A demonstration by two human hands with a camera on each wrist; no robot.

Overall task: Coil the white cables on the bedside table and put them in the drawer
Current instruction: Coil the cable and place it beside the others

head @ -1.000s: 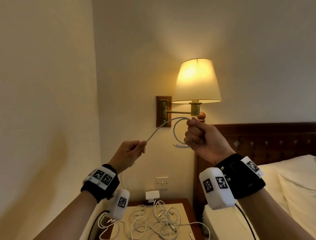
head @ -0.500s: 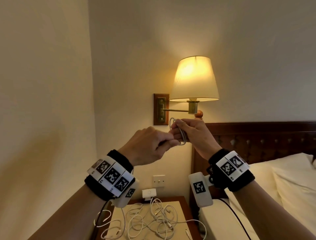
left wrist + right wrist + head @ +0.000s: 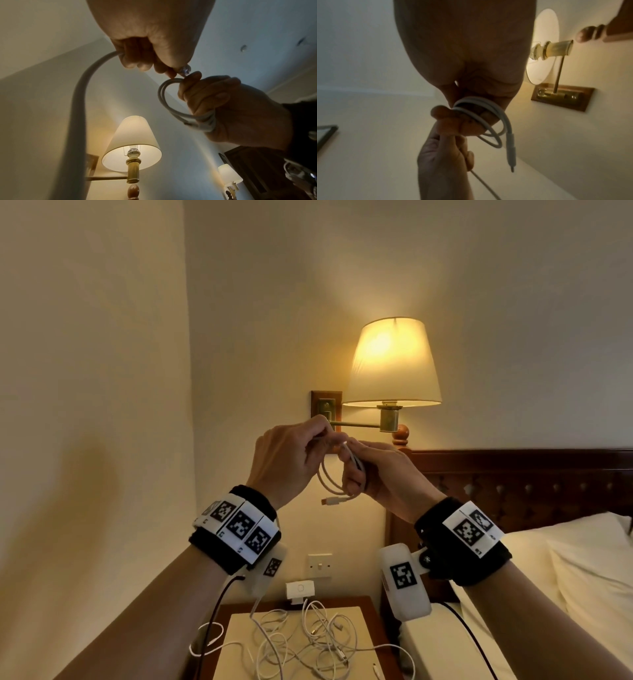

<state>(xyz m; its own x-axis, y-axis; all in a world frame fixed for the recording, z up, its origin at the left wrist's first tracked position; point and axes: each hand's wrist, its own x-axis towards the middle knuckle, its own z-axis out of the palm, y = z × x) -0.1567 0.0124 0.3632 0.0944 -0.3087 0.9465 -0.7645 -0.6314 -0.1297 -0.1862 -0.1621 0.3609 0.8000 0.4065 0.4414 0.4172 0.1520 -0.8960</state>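
Both hands are raised in front of the wall lamp with one white cable (image 3: 329,487) between them. My right hand (image 3: 371,470) grips a small coil of it (image 3: 169,102), looped over the fingers (image 3: 471,108), and a plug end (image 3: 511,151) dangles below. My left hand (image 3: 291,460) pinches the free run of the same cable (image 3: 80,97) right beside the coil; that run trails down past my left wrist. Several more white cables (image 3: 308,642) lie tangled on the bedside table (image 3: 368,606). No drawer shows.
A lit wall lamp (image 3: 392,364) on a brass arm hangs just behind my hands. A dark wooden headboard (image 3: 520,470) and white pillows (image 3: 582,559) fill the right. A wall switch (image 3: 319,565) and a white plug adapter (image 3: 300,590) sit above the table.
My hands came together from a wide stretch. The long span of cable between them has become loops in my right hand, and the coil has grown since half a second ago.
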